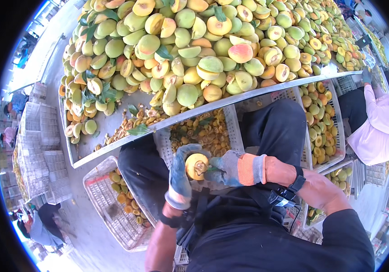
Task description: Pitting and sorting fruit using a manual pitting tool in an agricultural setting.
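Note:
In my gloved left hand [180, 173] is a yellow peach half [196, 171], its cut face turned up with a brown pit area in the middle. My gloved right hand [226, 168], with an orange and grey cuff, closes around a small green-handled tool [211, 168] at the fruit's right side. Most of that tool is hidden by the fingers, and a thin dark curved edge shows at the pit. Both hands are over my lap, just in front of a white plastic crate [234, 125] holding pits and fruit scraps [201, 132].
A metal-rimmed table [214, 104] ahead carries a large heap of halved peaches [187, 61] and leaves. Crates of peach halves stand at my left [112, 207] and right [340, 136]. A person in a pink top [383, 122] sits at right. Stacked crates [39, 136] are far left.

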A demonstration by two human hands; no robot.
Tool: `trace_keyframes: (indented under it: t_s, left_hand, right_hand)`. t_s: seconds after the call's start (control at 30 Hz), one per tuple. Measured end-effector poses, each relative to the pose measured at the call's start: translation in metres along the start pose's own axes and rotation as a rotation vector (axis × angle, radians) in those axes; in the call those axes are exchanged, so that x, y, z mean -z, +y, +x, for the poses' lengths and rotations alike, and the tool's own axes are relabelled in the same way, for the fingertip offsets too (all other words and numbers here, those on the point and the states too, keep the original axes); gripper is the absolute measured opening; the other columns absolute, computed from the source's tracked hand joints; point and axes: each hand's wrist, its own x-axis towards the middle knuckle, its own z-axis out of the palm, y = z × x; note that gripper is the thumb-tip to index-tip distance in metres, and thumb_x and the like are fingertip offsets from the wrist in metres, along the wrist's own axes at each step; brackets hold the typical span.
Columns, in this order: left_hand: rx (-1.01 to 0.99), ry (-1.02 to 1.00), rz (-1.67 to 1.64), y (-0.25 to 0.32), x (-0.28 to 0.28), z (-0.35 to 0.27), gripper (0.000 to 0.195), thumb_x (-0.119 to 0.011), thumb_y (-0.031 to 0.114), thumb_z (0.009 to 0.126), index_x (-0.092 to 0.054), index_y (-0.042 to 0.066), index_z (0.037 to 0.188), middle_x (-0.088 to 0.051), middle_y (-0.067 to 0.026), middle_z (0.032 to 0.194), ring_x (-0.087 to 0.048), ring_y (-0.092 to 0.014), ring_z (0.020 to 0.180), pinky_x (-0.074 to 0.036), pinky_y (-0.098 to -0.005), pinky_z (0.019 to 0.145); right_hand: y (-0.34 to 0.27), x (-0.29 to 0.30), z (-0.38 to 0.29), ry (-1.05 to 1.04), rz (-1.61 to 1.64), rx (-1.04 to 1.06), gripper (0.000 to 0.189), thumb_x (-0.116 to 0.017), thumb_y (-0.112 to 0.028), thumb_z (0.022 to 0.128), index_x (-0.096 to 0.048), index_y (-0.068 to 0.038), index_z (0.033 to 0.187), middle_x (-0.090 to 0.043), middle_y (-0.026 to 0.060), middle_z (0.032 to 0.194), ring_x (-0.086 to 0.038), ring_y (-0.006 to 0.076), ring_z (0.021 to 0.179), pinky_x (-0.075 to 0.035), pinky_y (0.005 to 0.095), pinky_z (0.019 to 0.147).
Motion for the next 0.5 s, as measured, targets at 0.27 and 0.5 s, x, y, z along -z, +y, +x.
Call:
trace_keyframes:
  t_s: [0.27,0.5]
  left_hand:
    - [0.071,0.184,0.181,0.013,-0.008,-0.002,0.060,-0.032,0.050,0.106,-0.067,0.004,0.089,-0.066,-0.0060,0.079,-0.063,-0.015,0.070,-0.052,-0.0261,0.068]
    - [0.690,-0.223,-0.032,0.012,0.010,0.016,0.082,-0.033,0.078,0.093,-0.066,0.002,0.097,-0.067,-0.0075,0.084,-0.066,-0.016,0.070,-0.055,-0.0259,0.060]
  right_hand:
    - [-0.017,0.019,0.000,-0.102,0.014,0.096,0.027,-0.057,-0.030,0.096,-0.068,-0.010,0.110,-0.068,0.0174,0.082,-0.065,0.0382,0.071,-0.050,0.0455,0.062]
    - [-0.011,0.012,-0.003,-0.245,0.085,-0.087,0.034,-0.056,-0.037,0.097,-0.067,-0.006,0.106,-0.068,0.0189,0.084,-0.064,0.0402,0.071,-0.050,0.0467,0.062]
